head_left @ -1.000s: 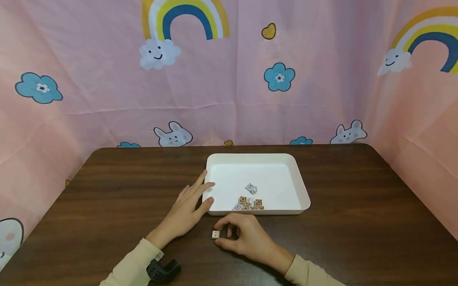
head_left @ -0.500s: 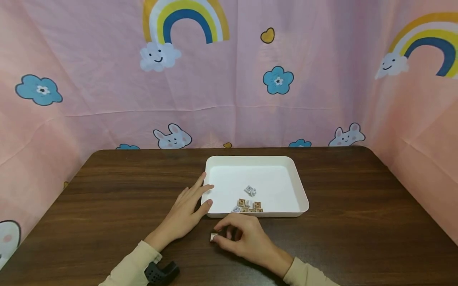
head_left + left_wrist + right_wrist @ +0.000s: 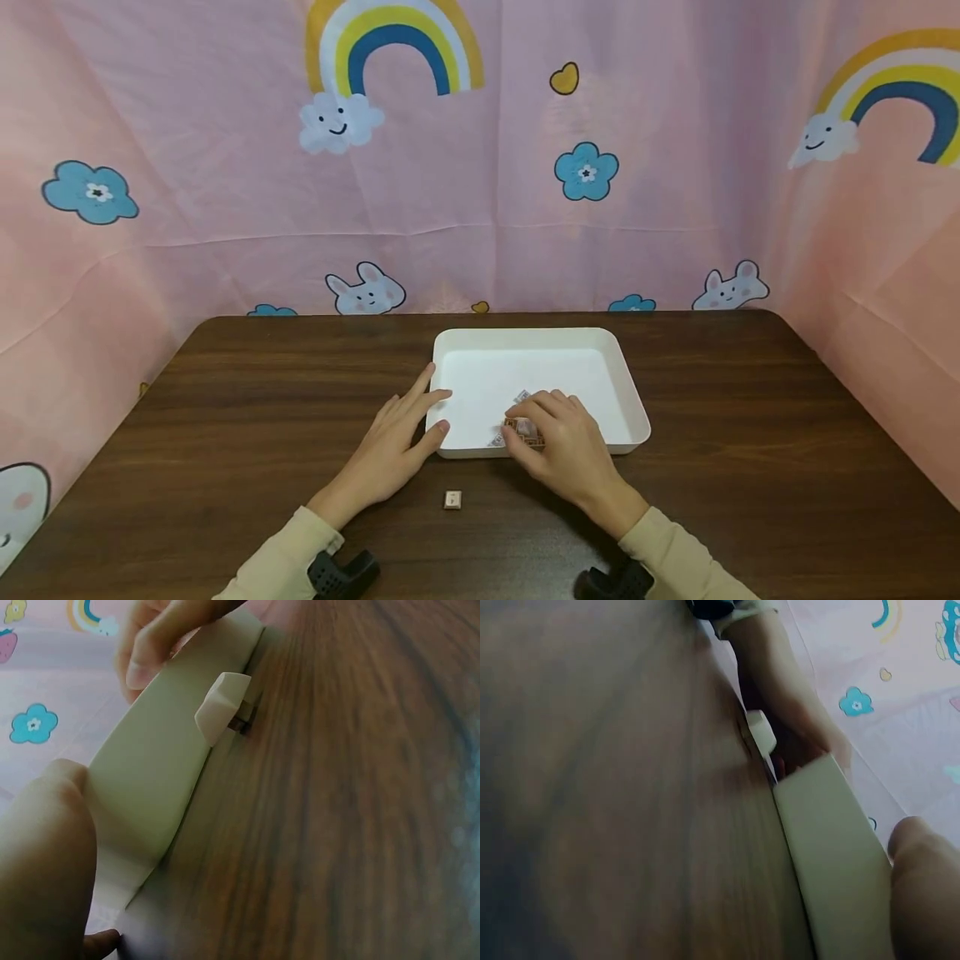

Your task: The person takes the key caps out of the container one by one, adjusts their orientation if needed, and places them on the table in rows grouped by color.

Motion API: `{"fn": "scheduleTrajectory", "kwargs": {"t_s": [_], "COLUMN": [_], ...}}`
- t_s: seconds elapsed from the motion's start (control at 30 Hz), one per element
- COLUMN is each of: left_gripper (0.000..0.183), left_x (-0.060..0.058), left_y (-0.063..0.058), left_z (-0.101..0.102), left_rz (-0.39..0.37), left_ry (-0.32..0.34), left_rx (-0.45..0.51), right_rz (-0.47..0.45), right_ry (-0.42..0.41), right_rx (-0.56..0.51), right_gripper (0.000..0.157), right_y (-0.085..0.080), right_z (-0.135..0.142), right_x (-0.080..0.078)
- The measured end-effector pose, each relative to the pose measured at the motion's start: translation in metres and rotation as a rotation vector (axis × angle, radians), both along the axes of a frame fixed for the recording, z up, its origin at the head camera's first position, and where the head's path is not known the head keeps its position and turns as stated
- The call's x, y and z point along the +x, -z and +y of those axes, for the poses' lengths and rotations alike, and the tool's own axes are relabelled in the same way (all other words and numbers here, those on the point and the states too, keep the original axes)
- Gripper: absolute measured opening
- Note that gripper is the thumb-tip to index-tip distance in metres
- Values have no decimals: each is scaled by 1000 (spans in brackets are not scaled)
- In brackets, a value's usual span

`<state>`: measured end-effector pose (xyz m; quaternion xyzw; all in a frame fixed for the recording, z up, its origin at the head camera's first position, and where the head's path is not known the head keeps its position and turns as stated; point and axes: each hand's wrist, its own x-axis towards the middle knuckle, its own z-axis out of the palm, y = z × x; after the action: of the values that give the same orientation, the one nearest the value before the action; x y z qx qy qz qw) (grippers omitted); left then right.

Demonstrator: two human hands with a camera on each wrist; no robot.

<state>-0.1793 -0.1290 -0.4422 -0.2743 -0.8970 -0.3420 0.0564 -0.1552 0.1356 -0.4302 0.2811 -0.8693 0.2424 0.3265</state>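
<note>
Moved from one keycap (image 3: 452, 500) to above one white tray (image 3: 480, 371), my right hand (image 3: 567, 454) is reaching, thumb and fingers apart; my left hand (image 3: 386, 446), fingers spread, is touching its rim. Square, pale-topped, dark-marked, the keycap is lying between my wrists; pieces (image 3: 527, 433) beneath my right fingers are defying count.

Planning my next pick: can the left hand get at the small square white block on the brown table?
Likely yes: the left hand is at the white rectangular tray, with nothing visible between hand and block.
</note>
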Motion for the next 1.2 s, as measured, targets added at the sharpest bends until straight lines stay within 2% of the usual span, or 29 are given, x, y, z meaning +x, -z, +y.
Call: {"fn": "scheduleTrajectory", "kwargs": {"t_s": [0.27,0.43,0.6,0.8,1.0,1.2], "left_gripper": [47,47,47,47,47,46], "left_x": [-2,-3,0,-2,-1,0], "left_y": [-2,-1,0,-3,-2,-1], "left_z": [1,2,1,1,1,1], "left_rz": [-5,-10,-18,-15,-13,-14], "left_ry": [-4,-9,-2,-1,-6,-5], "left_rx": [6,4,7,9,-1,10], "right_rz": [-52,-84,-93,-68,-101,-85], "right_ry": [76,102,103,118,128,119], "right_rx": [120,177,172,140,163,162], "right_gripper": [20,20,17,12,14,15], "right_y": [0,-1,3,1,1,3], "right_z": [0,-2,-2,-2,-2,-2], "right_x": [1,4,6,4,7,7]}}
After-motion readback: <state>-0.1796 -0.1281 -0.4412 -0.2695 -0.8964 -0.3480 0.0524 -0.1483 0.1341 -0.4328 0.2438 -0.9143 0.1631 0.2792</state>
